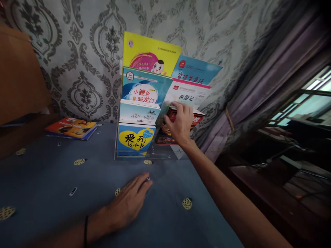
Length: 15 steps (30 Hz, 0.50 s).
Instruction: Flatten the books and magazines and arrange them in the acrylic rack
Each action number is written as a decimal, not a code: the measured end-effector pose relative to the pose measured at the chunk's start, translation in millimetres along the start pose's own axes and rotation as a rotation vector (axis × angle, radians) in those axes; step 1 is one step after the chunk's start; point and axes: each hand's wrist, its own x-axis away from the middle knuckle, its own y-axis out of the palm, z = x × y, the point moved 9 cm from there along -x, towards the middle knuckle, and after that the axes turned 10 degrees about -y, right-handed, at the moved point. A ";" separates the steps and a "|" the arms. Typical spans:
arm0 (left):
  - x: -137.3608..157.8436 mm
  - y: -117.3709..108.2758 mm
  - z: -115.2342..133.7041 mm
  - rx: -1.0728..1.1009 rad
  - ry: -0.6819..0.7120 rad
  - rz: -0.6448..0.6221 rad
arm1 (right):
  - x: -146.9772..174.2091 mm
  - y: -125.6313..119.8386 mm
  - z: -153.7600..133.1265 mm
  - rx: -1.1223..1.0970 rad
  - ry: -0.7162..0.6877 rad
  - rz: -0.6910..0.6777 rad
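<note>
My right hand [180, 124] grips the upper part of a thick dark red book [197, 120], its thumb at the left side and its fingers over the top edge. The book stands in the right column of a clear tiered book rack [161, 151]. Behind it are a white book with a pink top band [200, 90] and a blue book [199, 70]. My left hand [130, 199] lies on the blue tablecloth [98, 179] in front of the rack, fingers stretched out, holding nothing.
The rack's left column holds a yellow book [152, 48], a teal book [147, 84], a pale book [141, 113] and a blue book with a yellow heart [136, 140]. Orange-covered books [73, 127] lie at the left beside a brown box [22, 75]. A curtain [240, 89] hangs at the right.
</note>
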 end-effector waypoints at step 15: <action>-119.8 -4.6 -6.8 0.655 -0.201 0.138 | 155.2 8.0 123.6 -0.586 0.788 0.224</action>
